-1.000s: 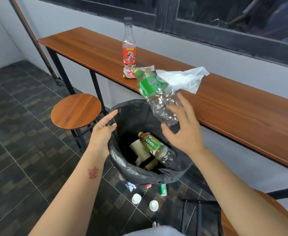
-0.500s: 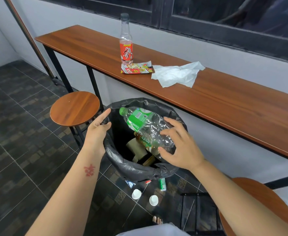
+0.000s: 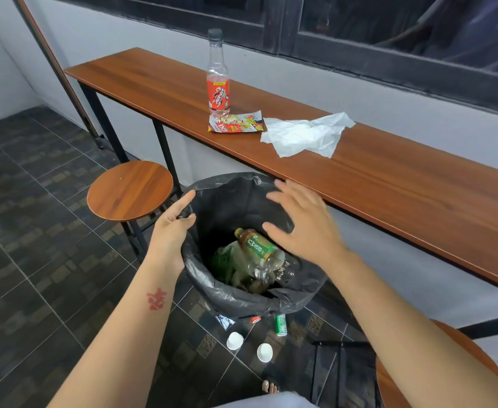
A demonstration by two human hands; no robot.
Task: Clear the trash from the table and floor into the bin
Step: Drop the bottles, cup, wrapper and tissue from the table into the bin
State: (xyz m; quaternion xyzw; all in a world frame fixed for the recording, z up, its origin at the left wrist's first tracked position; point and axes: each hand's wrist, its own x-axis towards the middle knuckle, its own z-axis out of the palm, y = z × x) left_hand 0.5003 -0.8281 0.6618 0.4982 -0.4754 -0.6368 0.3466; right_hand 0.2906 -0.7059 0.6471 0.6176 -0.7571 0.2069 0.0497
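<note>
A bin with a black bag (image 3: 241, 301) stands by the long wooden table (image 3: 418, 195). Inside lie a brown-capped bottle with a green label (image 3: 256, 245) and a crushed clear bottle (image 3: 271, 270). My left hand (image 3: 171, 228) grips the bag's left rim. My right hand (image 3: 303, 222) hovers over the bin, fingers spread and empty. On the table stand a red-labelled bottle (image 3: 218, 83), a snack wrapper (image 3: 236, 123) and a crumpled white tissue (image 3: 303, 134). On the floor lie two white cups (image 3: 235, 340) (image 3: 264, 352), a green can (image 3: 281, 325) and a small wrapper (image 3: 225, 321).
A round wooden stool (image 3: 130, 189) stands left of the bin. Another stool (image 3: 418, 378) is at the lower right, with black metal legs beside it. A slanted pole (image 3: 53, 63) leans at the far left. Dark tiled floor spreads to the left.
My right hand lowered the crushed clear bottle into the bin and let it go; it now lies inside. The hand has lifted away, open. My left hand stayed on the rim.
</note>
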